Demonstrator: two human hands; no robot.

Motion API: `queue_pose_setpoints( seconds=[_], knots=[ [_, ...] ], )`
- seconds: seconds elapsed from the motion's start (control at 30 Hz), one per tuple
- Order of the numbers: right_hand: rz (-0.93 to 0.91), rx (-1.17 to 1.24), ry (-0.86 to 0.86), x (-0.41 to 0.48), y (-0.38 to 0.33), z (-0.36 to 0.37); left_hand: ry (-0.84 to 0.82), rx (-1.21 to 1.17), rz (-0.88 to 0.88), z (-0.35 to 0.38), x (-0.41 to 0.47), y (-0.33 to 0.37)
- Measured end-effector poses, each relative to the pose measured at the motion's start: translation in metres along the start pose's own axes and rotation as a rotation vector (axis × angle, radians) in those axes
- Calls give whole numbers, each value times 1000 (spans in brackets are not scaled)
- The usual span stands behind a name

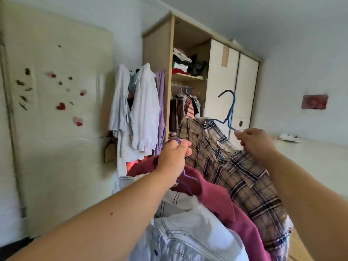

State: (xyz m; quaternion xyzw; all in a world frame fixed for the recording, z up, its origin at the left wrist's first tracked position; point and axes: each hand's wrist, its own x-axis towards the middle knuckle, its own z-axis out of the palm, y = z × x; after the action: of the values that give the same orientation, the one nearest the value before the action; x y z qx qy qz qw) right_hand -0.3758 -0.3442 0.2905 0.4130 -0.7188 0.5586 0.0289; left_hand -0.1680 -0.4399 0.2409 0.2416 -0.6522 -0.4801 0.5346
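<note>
Fingers (243, 140) of the right hand (258, 146) are pinched on the blue hanger (228, 110) of a plaid shirt (235, 166), those of the left hand (173, 159) curled round a purple hanger (175, 141), both raised before the wardrobe (158, 72), seemingly for hanging.

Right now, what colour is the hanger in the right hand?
Blue; the hanger, pinched by the right hand, shows best in the head view.

The plaid shirt (233, 166) is beige crossed with dark navy and white lines, and its hanger (228, 112) is blue. Beside it the collared shirt (226, 202) is maroon on a purple hanger (185, 180), above a pale blue denim jacket (188, 240) with dark stitching. The wardrobe (158, 76) is light wood with white doors (233, 83).
</note>
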Motion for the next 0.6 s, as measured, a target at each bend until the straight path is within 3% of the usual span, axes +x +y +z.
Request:
queue_pose_setpoints(
  seconds=[0.23, 0.47, 0.6],
  knots=[
    [-102, -30, -305, -5, -21, 147, -26, 21, -44, -72, 64, -37],
    [-221, -40, -645, 14, -24, 294, 164, 332, -50, -141, 158, -93],
    [-123, 116, -791, 60, -19, 356, 206, 169, -88, -165, 224, -122]
  ],
)
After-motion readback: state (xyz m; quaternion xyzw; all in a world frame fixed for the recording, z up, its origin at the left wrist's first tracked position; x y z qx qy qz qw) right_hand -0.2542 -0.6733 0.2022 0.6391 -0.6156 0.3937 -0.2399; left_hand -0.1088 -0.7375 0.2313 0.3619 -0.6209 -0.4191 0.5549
